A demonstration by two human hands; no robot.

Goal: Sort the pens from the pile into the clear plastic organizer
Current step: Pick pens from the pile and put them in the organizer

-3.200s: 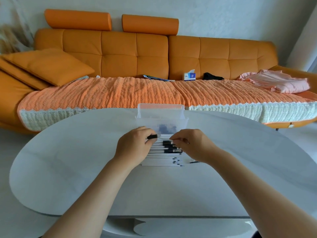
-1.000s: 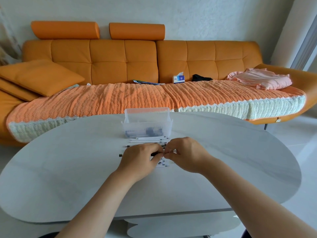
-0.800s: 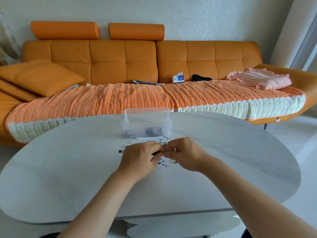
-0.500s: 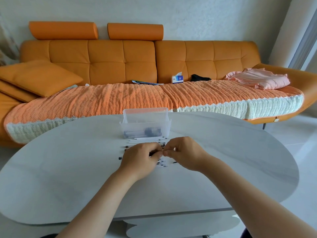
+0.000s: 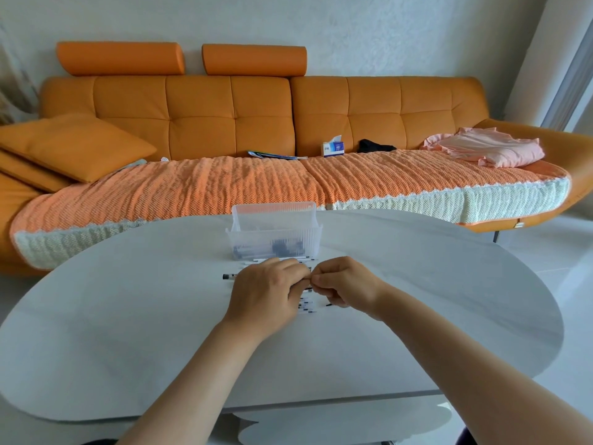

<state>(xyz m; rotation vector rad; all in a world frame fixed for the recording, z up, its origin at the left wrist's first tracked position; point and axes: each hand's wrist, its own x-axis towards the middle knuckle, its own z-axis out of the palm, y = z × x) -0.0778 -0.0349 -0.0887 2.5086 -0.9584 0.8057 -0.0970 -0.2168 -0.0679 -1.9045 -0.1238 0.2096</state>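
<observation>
Pens are lying in a partly sorted pile on the table, with the job looking well short of finished.

Head view: I am seeing the clear plastic organizer standing at 12 o'clock from the pile, just beyond it. Dark pen shapes are showing through its ribbed wall, so I am judging some as already sorted. A few more are lying right against its near side, and many are waiting under the hands. My left hand and right hand are curling over the pile, fingertips meeting and pinching what I take for a single pen. A black-capped end is poking out at 9 o'clock from the left hand, and I cannot tell whether it is the same one.
</observation>
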